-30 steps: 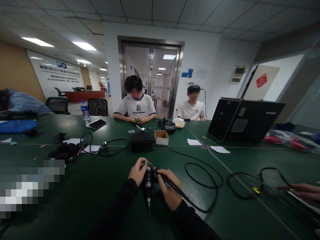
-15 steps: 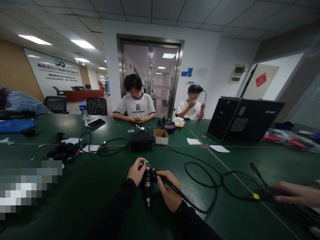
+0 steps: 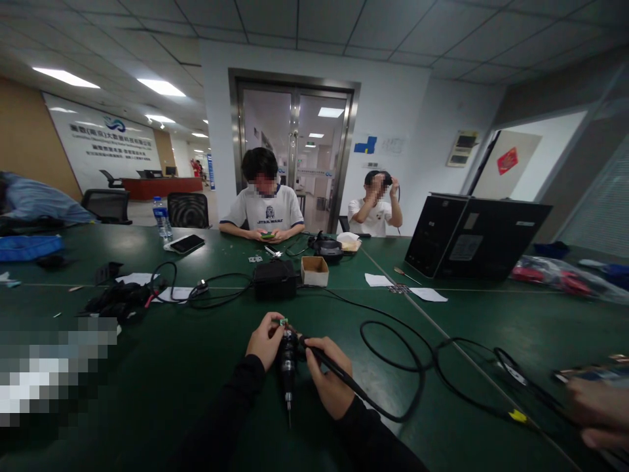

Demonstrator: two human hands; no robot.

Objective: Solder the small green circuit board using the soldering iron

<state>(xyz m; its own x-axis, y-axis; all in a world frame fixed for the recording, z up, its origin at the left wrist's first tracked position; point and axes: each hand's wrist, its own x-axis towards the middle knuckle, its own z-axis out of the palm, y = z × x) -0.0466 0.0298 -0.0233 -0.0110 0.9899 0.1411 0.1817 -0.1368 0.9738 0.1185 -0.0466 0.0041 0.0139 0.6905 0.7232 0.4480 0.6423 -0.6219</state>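
My left hand (image 3: 265, 341) pinches a tiny green part (image 3: 284, 322) just above the green table (image 3: 162, 373). A dark cylindrical tool (image 3: 287, 364) with a thin metal tip pointing toward me lies between both hands. My right hand (image 3: 330, 373) is closed round a black pen-like handle (image 3: 339, 373), whose tip meets the green part. The handle's black cable (image 3: 393, 354) loops off to the right across the table. Dark sleeves cover both of my forearms.
A black box (image 3: 275, 280) and a small cardboard box (image 3: 314, 270) sit beyond my hands. Tangled cables (image 3: 128, 298) lie at left, an open laptop (image 3: 472, 239) at right. Two people sit across the table. Another person's hand (image 3: 597, 410) holds something at the right edge.
My hands stay almost still on the part and handle. The other person's hand at the right drew back toward the edge, dragging the cable. The far person raised both hands to the head.
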